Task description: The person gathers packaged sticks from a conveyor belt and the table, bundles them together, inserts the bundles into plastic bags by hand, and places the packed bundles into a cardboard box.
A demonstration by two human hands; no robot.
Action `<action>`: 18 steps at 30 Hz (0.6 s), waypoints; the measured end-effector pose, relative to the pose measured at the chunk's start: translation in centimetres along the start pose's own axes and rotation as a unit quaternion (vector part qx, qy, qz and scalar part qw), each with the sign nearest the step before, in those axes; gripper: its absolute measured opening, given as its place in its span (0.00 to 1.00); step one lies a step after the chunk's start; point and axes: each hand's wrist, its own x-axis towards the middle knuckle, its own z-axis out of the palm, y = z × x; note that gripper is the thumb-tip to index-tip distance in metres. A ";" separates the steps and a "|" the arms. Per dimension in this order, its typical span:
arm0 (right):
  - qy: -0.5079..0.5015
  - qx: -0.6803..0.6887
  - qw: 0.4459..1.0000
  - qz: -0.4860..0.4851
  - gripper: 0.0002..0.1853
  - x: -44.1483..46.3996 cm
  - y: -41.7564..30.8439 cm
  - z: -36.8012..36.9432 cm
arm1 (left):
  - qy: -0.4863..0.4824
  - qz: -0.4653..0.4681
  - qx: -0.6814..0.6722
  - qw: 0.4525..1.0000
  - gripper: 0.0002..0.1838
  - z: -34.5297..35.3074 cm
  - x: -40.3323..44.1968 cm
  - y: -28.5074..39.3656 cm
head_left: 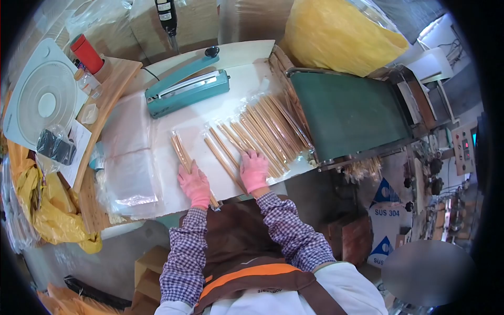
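My left hand (193, 184), in a pink glove, is closed around a bagged bundle of thin wooden sticks (180, 149) whose upper end points away from me. In a matching glove, my right hand (254, 169) lies over the near end of other bagged sticks, its fingertips hidden against them. Between the hands, a narrow pack of sticks (223, 157) slants across the white table (178, 121). Several more clear-wrapped stick packs (270, 128) lie side by side to the right, pointing the same way.
A teal bag sealer (189, 92) stands at the back of the table. Flat clear bags (128, 168) are stacked on the left. A green conveyor belt (349, 113) adjoins the right side, with a yellow bag (341, 37) behind it. A wooden shelf (118, 79) borders the left.
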 end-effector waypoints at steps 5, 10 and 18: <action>0.079 -0.012 0.996 0.050 0.17 1.1 0.9 0.2 | -0.002 0.002 0.000 1.000 0.23 -0.4 -0.1 0.1; 0.037 0.060 0.997 0.008 0.15 -2.1 -2.0 4.5 | -0.049 -0.049 -0.006 0.998 0.37 -2.5 0.2 3.3; 0.027 -0.022 0.992 0.120 0.25 1.9 6.1 3.3 | -0.040 -0.029 0.055 0.997 0.38 -1.2 1.0 0.2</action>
